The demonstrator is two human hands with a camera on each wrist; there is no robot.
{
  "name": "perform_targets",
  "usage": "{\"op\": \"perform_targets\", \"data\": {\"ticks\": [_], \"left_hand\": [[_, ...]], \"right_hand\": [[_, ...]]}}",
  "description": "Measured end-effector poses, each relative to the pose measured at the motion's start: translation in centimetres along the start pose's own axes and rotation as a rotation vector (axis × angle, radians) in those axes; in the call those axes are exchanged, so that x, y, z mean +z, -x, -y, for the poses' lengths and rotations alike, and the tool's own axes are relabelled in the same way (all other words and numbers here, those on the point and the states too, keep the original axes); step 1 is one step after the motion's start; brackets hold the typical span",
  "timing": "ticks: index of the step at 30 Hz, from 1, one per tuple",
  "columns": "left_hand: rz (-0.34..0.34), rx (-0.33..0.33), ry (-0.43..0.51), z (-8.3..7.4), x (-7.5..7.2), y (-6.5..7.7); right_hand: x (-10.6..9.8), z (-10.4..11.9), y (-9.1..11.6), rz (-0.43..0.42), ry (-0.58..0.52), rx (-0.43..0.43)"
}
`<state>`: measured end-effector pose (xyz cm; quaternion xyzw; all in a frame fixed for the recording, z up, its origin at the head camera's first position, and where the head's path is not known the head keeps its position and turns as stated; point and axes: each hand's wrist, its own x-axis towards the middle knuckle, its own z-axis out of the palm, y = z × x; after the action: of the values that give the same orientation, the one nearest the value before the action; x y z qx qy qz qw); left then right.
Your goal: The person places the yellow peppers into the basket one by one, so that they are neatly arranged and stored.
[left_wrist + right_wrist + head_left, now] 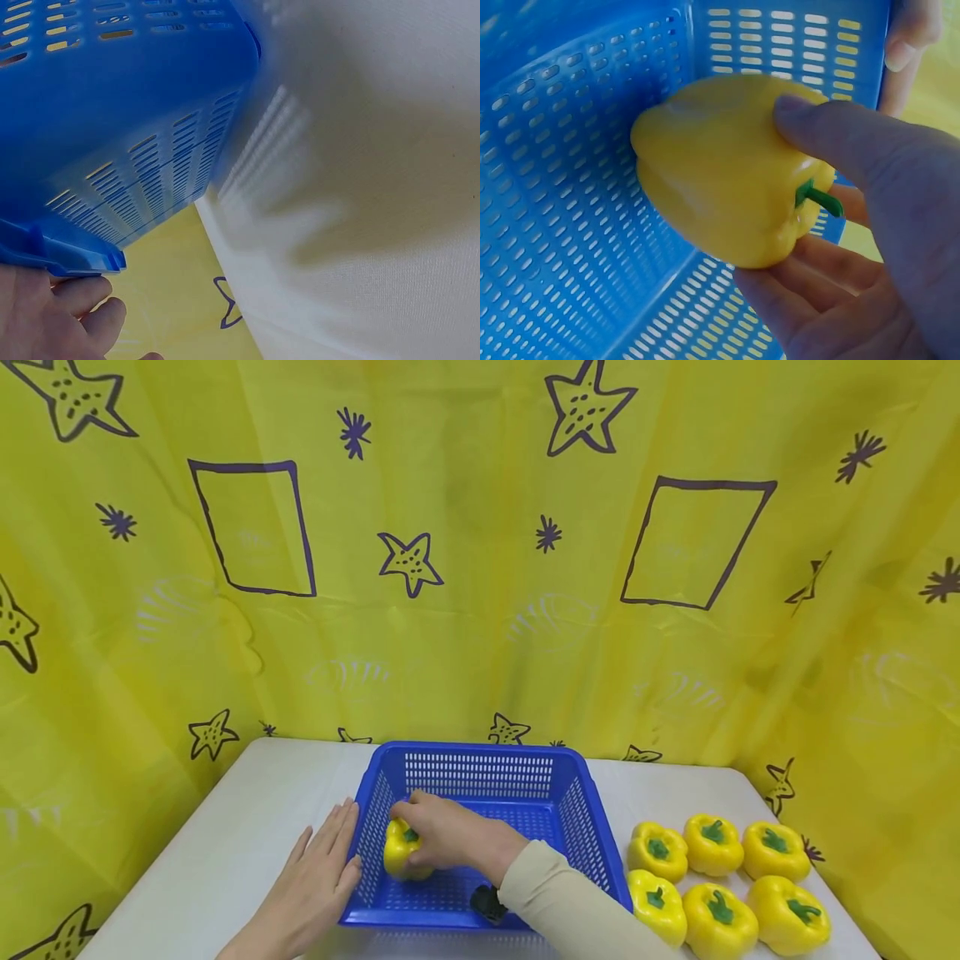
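A yellow bell pepper [401, 852] with a green stem is inside the blue plastic basket [480, 920], near its left wall. My right hand [450, 831] grips this pepper, thumb on one side and fingers around the other; the right wrist view shows the pepper [720, 172] close to the slotted basket floor. Against the basket's left rim rests my left hand [318, 868], its fingers fairly straight. In the left wrist view the fingers [82, 296] touch the rim from outside.
Several yellow bell peppers [720, 918] stand in two rows on the white table [202, 860], right of the basket. A black object [489, 903] shows by the right sleeve at the basket's front. Behind the table hangs a yellow curtain [480, 643] with star drawings.
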<state>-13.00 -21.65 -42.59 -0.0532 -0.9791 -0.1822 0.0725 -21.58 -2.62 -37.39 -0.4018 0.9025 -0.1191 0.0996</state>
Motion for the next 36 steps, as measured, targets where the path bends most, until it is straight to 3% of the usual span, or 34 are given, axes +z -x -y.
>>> {"op": "perform_targets", "data": {"ticks": [8,16,25,36], "left_hand": [[-0.023,0.013,-0.024,0.11,0.22,0.15],[0.004,-0.006,-0.021,0.10,0.15,0.18],[-0.018,0.015,-0.024,-0.04,0.23,0.17],[0.001,0.006,-0.005,0.04,0.18,0.07]], "right_hand": [[0.45,0.14,-0.76,0.028,0.017,0.024],[0.53,0.08,-0.67,0.077,0.024,0.018],[0.52,0.10,-0.69,0.056,0.024,-0.031],[-0.24,-0.24,0.00,0.041,-0.028,0.004]]}}
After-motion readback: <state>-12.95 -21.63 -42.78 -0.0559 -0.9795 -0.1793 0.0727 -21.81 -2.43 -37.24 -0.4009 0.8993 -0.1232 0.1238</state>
